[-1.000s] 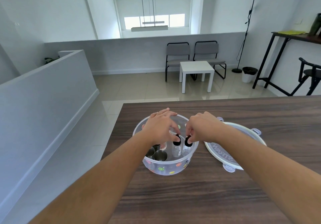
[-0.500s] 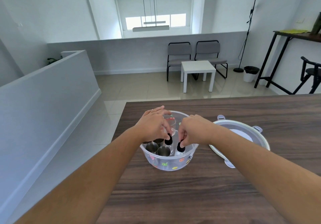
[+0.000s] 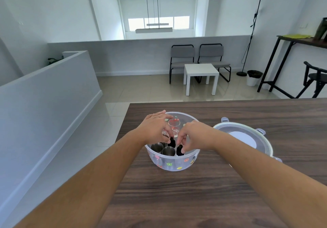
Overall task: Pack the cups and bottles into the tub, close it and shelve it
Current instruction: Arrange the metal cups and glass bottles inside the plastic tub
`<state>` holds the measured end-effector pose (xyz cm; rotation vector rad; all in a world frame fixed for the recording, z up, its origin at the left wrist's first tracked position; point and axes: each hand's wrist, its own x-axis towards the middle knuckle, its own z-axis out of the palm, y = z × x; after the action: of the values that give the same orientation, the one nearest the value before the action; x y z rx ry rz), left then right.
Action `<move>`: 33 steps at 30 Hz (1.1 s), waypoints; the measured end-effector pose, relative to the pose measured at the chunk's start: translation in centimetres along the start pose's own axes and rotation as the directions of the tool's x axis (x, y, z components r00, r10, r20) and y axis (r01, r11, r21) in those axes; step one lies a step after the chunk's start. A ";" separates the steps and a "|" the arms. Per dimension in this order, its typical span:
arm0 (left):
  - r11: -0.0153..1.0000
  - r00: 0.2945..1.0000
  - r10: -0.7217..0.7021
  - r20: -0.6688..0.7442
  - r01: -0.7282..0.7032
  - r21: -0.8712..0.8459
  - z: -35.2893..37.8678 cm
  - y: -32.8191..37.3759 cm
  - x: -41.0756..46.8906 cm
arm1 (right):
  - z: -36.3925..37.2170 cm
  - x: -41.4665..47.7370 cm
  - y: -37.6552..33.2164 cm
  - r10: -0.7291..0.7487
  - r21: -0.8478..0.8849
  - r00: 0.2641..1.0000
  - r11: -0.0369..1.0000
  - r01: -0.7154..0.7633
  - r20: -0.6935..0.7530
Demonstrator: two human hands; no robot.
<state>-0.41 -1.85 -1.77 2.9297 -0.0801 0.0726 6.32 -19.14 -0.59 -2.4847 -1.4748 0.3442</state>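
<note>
A round clear tub (image 3: 174, 165) with fruit stickers stands near the left edge of the dark wood table (image 3: 230, 183). Inside it I see two steel cups (image 3: 167, 150), a printed glass cup (image 3: 174, 124) at the back, and two small clear bottles with black caps. My left hand (image 3: 156, 128) pinches the black cap of the left bottle (image 3: 171, 142). My right hand (image 3: 192, 135) pinches the cap of the right bottle (image 3: 179, 150). Both bottles stand low inside the tub. Its round lid (image 3: 247, 139) lies on the table just to the right.
The table's left edge drops to tiled floor beside a low white wall (image 3: 44, 104). Beyond the table stand a white side table (image 3: 200, 72), two grey chairs (image 3: 196, 56), a floor lamp, a bin, and a tall dark shelf table (image 3: 300, 42) at right.
Both hands have lowered the two black-capped bottles deeper into the tub. The view has shifted slightly, so the tub sits a little further from me.
</note>
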 end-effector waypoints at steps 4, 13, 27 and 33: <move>1.000 1.000 -0.009 -0.012 0.009 -0.028 0.6 0.0 -0.2 | 0.2 0.0 0.0 -0.006 0.042 1.000 0.999 0.005 0.024; 0.999 0.999 -0.001 -0.041 -0.001 -0.053 0.5 0.1 -0.2 | 0.4 0.1 -0.2 -0.039 0.120 0.999 0.992 0.038 0.011; 1.000 0.999 0.006 -0.036 -0.007 -0.016 0.6 0.0 -0.1 | 0.7 0.1 0.4 -0.010 0.174 1.000 0.985 0.005 0.026; 0.996 0.999 -0.029 -0.037 0.026 -0.082 0.3 -0.2 -0.4 | 0.0 -0.1 0.5 -0.007 0.177 0.999 0.984 -0.003 0.054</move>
<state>-0.82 -1.68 -2.10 2.8463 -0.0362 0.1182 6.68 -19.43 -0.75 -2.3514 -1.4007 0.5226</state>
